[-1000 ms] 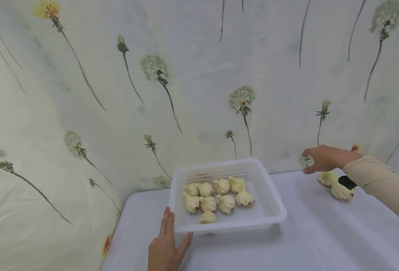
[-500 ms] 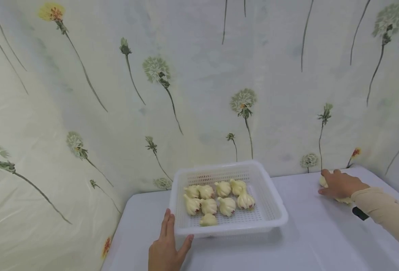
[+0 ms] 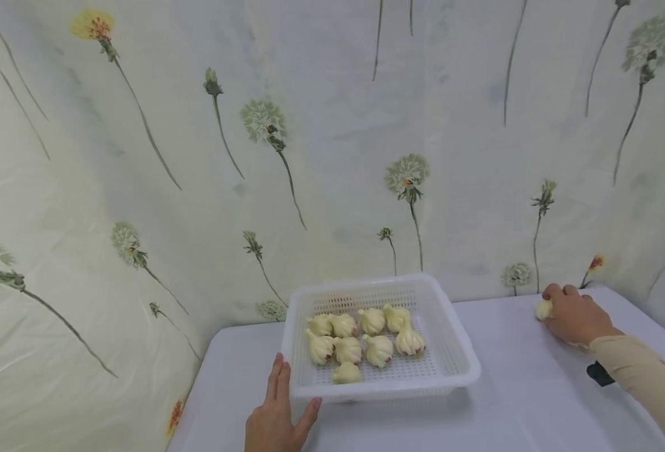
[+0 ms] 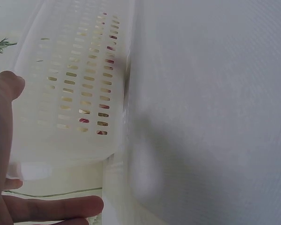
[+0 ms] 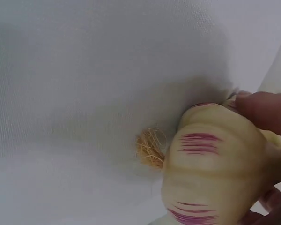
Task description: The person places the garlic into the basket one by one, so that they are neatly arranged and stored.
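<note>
A white plastic basket (image 3: 385,390) with slotted walls stands on the table, and several garlic bulbs (image 3: 378,350) lie inside it. At its front left corner is my left hand (image 3: 275,411), fingers straight along the side and thumb by the front rim. In the left wrist view the slotted basket wall (image 4: 84,93) shows between thumb and fingers. Far to the right, my right hand (image 3: 578,317) grips a garlic bulb (image 5: 215,168) with purple streaks and a brown root tuft. A pale bulb (image 3: 544,309) peeks out at its fingertips; the palm hides what lies beneath.
A white cloth covers the table (image 3: 513,389). Behind it hangs a curtain (image 3: 332,157) printed with dandelions, close to the basket's back rim. A black strap or device (image 3: 600,373) sits under the right wrist, by the beige sleeve (image 3: 637,370).
My right hand has come down and right onto the garlic at the table's far right, and its fingers have closed around a bulb. The left hand and basket have stayed put.
</note>
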Tool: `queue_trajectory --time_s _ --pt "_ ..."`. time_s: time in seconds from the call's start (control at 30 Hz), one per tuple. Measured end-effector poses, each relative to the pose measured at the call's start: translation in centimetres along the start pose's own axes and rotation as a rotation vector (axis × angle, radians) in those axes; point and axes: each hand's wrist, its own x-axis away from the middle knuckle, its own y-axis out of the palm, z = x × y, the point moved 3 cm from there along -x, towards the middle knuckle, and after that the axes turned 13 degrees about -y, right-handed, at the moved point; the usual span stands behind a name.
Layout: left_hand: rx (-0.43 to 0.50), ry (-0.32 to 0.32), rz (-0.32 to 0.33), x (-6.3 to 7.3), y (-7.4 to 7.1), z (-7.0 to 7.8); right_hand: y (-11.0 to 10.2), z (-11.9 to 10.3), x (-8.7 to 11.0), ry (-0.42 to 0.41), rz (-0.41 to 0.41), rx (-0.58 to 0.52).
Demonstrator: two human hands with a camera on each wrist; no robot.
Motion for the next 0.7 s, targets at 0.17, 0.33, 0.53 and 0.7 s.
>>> queue_trajectory --time_s 0.17,0.33,0.53,0.7 --pt "-0.008 0.029 0.042 0.2 0.2 0.0 0.6 1.4 0.6 0.043 0.032 -0.067" --pt "0.002 0.032 0.053 0.1 0.2 -0.1 1.2 1.8 1.0 0.079 0.005 -0.124" --pt "0.019 0.033 0.065 0.3 0.5 -0.2 1.3 1.3 1.0 0.09 -0.005 -0.109" --pt "0.017 0.038 0.071 0.3 0.5 -0.2 1.3 0.8 1.3 0.116 -0.007 -0.089"
